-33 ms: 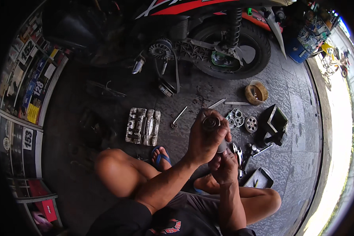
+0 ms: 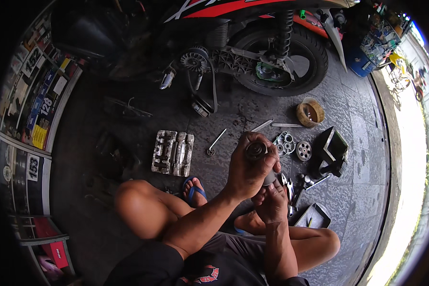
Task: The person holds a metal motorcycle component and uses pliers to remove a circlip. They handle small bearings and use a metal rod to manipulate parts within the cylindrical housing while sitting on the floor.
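In front of me, both hands hold a dark cylindrical metal part point(image 2: 256, 149), its round, ringed end facing up. My left hand point(image 2: 245, 171) wraps around the upper portion, thumb across its side. Below it, my right hand point(image 2: 271, 204) closes its fingers on the grey lower portion point(image 2: 270, 178). The hands hide most of the part, so its exact kind is unclear. Beyond them on the floor lie a cast metal cover point(image 2: 285, 144) and a round plate with holes point(image 2: 304, 150). Pliers and wrenches point(image 2: 291, 193) lie to the right of my right hand.
A scooter's rear wheel point(image 2: 314, 62) and exposed drive belt point(image 2: 214, 90) stand ahead. Left lie a socket case point(image 2: 173, 153) and a thin rod tool point(image 2: 218, 141). To the right are a round tub point(image 2: 311, 113), a dark box point(image 2: 336, 150) and a tray point(image 2: 322, 218). Shelves point(image 2: 43, 167) line the left.
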### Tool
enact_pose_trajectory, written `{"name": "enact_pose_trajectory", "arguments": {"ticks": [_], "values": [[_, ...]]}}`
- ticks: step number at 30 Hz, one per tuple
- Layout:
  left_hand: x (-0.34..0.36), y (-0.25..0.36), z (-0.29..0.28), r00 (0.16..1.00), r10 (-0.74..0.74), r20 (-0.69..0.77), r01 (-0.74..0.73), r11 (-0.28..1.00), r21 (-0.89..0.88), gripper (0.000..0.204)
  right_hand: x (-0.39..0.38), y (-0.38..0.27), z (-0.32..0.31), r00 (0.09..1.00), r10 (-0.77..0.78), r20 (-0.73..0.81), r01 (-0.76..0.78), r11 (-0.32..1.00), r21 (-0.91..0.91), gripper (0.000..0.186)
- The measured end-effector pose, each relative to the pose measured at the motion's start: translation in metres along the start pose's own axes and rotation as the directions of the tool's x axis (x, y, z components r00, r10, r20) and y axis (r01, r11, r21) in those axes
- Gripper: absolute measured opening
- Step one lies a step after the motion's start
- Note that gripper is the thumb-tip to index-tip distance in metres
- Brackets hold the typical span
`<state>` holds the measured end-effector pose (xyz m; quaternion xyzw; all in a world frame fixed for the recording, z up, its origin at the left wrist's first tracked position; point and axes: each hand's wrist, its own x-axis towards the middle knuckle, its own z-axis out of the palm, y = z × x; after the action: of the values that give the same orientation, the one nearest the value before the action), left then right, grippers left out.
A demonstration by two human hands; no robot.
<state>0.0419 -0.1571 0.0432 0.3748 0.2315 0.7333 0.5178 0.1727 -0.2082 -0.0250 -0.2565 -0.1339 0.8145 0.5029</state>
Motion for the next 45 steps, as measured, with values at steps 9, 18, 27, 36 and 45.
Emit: {"name": "enact_pose_trajectory", "arguments": {"ticks": [9,18,27,36,45], "values": [[0.011,0.001,-0.01,0.957,-0.262,-0.126,0.232,0.949,-0.213,0.032,-0.007,-0.022,0.005,0.989,0.143,-0.044,-0.149,0.927,-0.345,0.046],[0.006,-0.014,-0.015,0.867,-0.459,-0.194,0.328,0.819,-0.47,0.042,-0.015,-0.014,0.027,0.985,-0.152,-0.079,0.063,0.75,-0.659,0.035],[0.004,-0.02,-0.017,0.941,-0.332,-0.057,0.302,0.906,-0.297,0.043,-0.007,-0.017,0.015,0.984,0.037,-0.177,-0.117,0.876,-0.467,0.037],[0.006,-0.004,-0.022,0.94,-0.295,0.171,0.327,0.921,-0.213,0.033,-0.01,-0.014,0.0,0.997,-0.079,0.018,0.08,0.996,-0.033,0.022],[0.004,-0.009,-0.012,0.935,-0.355,-0.026,0.335,0.903,-0.269,0.026,-0.011,-0.013,0.012,0.908,-0.414,-0.061,0.343,0.82,-0.458,0.028]]}}
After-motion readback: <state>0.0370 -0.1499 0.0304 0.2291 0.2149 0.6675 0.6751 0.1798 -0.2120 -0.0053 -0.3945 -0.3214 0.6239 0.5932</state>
